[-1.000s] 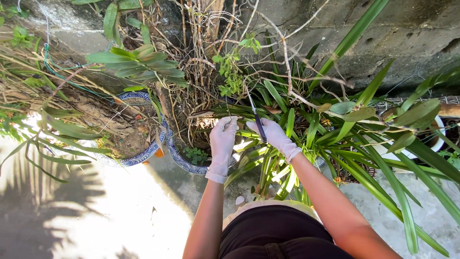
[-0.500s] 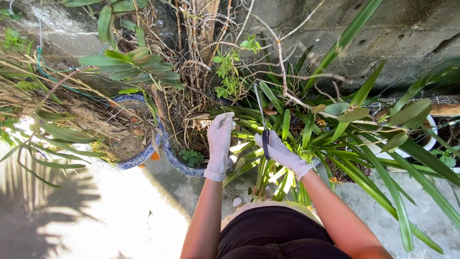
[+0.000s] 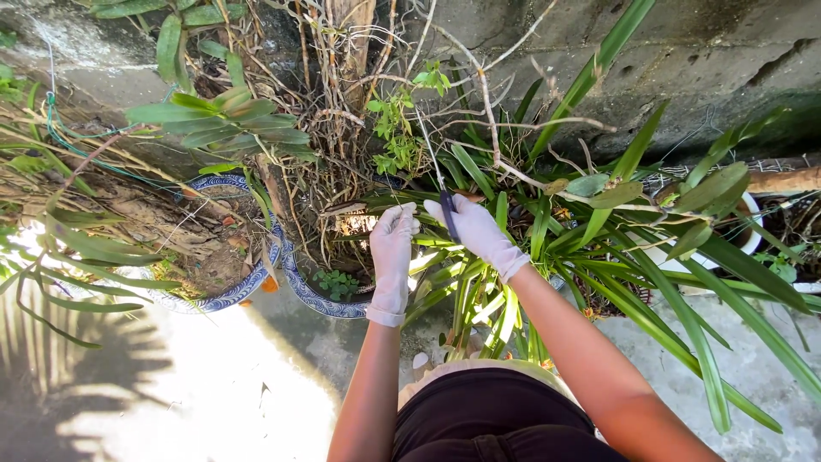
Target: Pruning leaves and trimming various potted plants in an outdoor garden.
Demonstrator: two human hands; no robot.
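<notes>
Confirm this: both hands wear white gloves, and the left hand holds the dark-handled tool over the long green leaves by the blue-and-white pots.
One detail is wrong: the right hand holds the dark-handled tool, not the left. The left hand grips plant stems instead. The head view shows it. Both hands do wear white gloves, above the long green leaves by the blue-and-white pots.
</notes>
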